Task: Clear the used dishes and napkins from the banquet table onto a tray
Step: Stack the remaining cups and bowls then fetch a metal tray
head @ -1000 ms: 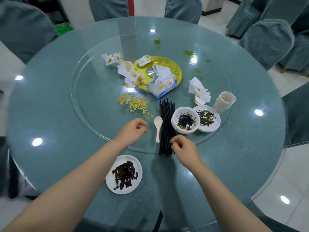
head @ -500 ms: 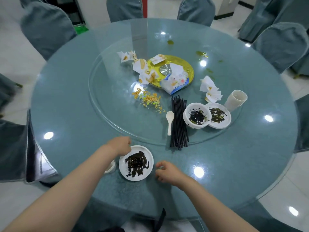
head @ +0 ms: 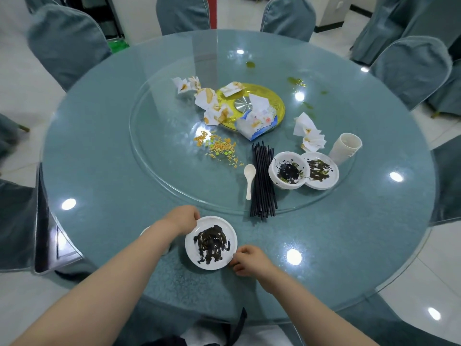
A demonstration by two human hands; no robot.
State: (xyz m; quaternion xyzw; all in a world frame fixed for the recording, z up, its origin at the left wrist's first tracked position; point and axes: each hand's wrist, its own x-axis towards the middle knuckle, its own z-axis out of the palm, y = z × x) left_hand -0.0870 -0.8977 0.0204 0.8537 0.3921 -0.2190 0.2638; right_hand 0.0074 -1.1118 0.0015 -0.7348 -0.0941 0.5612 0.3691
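Near plate point(head: 211, 242), white, smeared with dark sauce, sits on the tabletop point(head: 99, 156) at the near edge, just short of the glass turntable point(head: 159, 151). My left hand point(head: 183, 218) is curled over its far-left rim, fingers closed on the edge; my right hand point(head: 245, 260) touches the near-right rim, fingers bent, though I cannot tell whether it grips or only steadies. Step in hand, as I read it: picking up this plate, first of the dishes to go. No tray is in view, so the next move calls for lifting the plate level, keeping the sauce from running, and carrying it to wherever the tray stands. Both forearms come in low from the near edge, wrists angled inward toward the plate. Something pale shows under my left forearm; too hidden to name. Beyond, on the turntable: spoon point(head: 249, 179) beside a bundle of black chopsticks point(head: 263, 181), then a bowl point(head: 288, 170) touching a second plate point(head: 319, 170), both sauce-stained, and stacked cups point(head: 345, 148) tilted just beyond. Further in: scattered food scraps point(head: 219, 148), crumpled napkins point(head: 210, 101) around a gold centre plate point(head: 274, 101), more napkins point(head: 309, 133) at right. All still to clear.
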